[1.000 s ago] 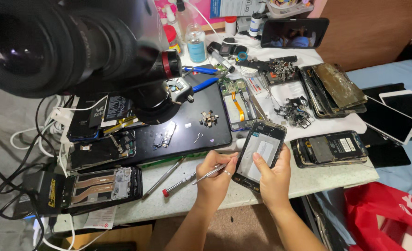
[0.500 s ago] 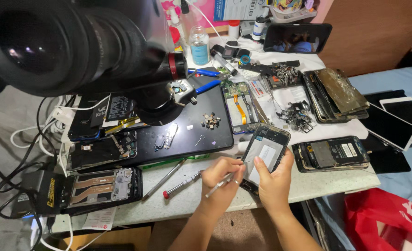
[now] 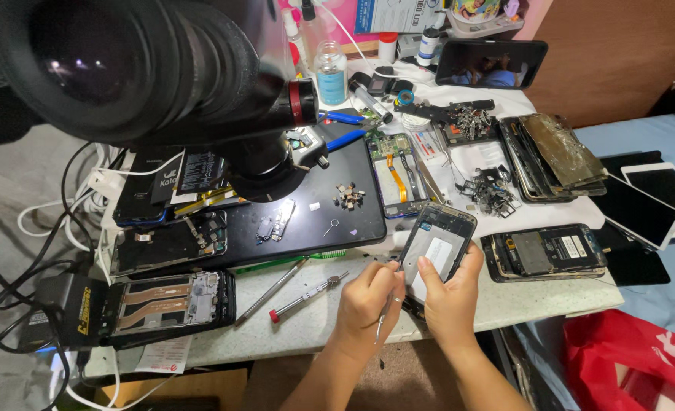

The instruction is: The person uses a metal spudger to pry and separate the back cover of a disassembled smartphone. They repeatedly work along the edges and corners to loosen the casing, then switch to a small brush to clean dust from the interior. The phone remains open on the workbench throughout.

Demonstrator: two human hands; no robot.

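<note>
- My right hand (image 3: 453, 293) grips a phone (image 3: 438, 247) by its lower end, fingers wrapped along the right edge and thumb pressed on the open back; it sits tilted above the front edge of the table (image 3: 505, 301).
- My left hand (image 3: 364, 298) pinches tweezers (image 3: 383, 323) between thumb and fingers, just beside the phone's lower left corner; which way the tips point I cannot tell.
- The phone looks light and thin. With its back open it is likely fragile inside, so I judge the rim the safe place to hold it, keeping my thumb off the exposed parts.
- The tweezers look stiff, thin and smooth, easy to let slip; a pinch near the middle seems best.
- A screwdriver (image 3: 307, 297) with a red tip lies on the table left of my left hand, not touching it.
- The black mat (image 3: 307, 228) holds a small heap of tiny parts (image 3: 347, 195) and 2 or 3 loose bits, under the microscope (image 3: 170, 76).
- Another opened phone (image 3: 544, 253) lies flat just right of mine.
- A clear bottle (image 3: 331, 72) stands at the back; its fill level I cannot make out.
</note>
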